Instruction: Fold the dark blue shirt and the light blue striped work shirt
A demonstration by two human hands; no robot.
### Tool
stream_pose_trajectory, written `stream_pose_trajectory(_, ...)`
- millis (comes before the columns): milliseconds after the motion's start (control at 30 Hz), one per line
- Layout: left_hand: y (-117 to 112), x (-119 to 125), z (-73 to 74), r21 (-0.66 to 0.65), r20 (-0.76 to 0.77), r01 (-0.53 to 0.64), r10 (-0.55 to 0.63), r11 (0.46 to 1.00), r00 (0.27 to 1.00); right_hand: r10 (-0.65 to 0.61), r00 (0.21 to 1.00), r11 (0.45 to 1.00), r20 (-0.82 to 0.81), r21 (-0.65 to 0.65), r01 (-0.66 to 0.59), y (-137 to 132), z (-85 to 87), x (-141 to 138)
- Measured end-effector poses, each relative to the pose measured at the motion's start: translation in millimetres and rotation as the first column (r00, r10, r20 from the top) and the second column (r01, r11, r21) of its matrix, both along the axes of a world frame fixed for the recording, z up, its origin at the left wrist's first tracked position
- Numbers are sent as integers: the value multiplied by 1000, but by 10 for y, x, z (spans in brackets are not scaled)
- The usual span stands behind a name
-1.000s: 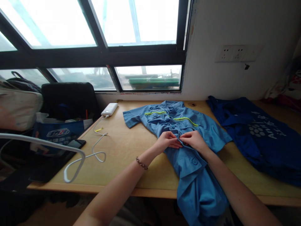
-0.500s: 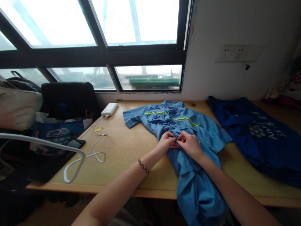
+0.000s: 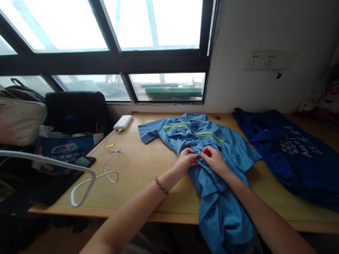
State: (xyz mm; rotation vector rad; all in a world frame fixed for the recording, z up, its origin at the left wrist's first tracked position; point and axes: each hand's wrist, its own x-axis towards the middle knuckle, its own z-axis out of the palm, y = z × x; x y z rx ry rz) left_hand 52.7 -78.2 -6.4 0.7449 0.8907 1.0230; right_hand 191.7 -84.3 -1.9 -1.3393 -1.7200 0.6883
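A light-blue short-sleeved work shirt (image 3: 225,201) lies face up, its collar toward the window and its lower part hanging over the table's front edge. Yellow-green stripes cross its chest above the pockets. My left hand (image 3: 186,160), with a braided bracelet at the wrist, pinches the front placket about mid-shirt. Right beside it, my right hand (image 3: 214,160) is closed on the cloth edge with thumb and forefinger. Whether a button lies between the fingertips is too small to tell.
The wooden table (image 3: 137,176) carries a white power bank (image 3: 123,122) with a white cable (image 3: 92,176) looping off the left side. A dark-blue garment (image 3: 291,151) with white print lies to the right. Left of the table stand a black chair (image 3: 79,109) and a blue bag (image 3: 63,148).
The fingers of my right hand have shifted slightly on the placket, and the fold of cloth between the hands lies flatter. My left hand stays nearly in place.
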Motion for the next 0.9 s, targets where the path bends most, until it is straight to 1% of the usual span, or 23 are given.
stream_pose_trajectory(100,-15,14,-7,71,9,-8,7,997,1000,8,1000,999,-28,-31,-8,18,-26,-7)
stream_pose_trajectory(200,-32,29,-3,130,27,-27,24,991,999,61,996,996,-64,-58,-64,20,-43,-30)
stream_pose_trajectory(300,-49,36,9,145,11,-60,59,988,998,115,989,989,-92,-81,-122,17,-56,-47)
stream_pose_trajectory(367,-58,32,21,143,1,-65,66,988,998,127,987,987,-101,-81,-135,16,-59,-46)
stream_pose_trajectory(433,-63,25,33,149,3,-44,44,988,999,128,986,987,-103,-81,-137,21,-56,-39)
stream_pose_trajectory(667,-66,11,69,244,-27,56,-51,968,998,115,983,983,-143,-126,-133,70,-40,-4)
stream_pose_trajectory(833,-71,4,93,246,-17,80,-79,966,997,122,960,957,-252,-228,-181,82,-65,0)
stream_pose_trajectory(900,-64,-1,100,240,-21,83,-80,967,997,121,946,948,-301,-248,-200,74,-65,-12)
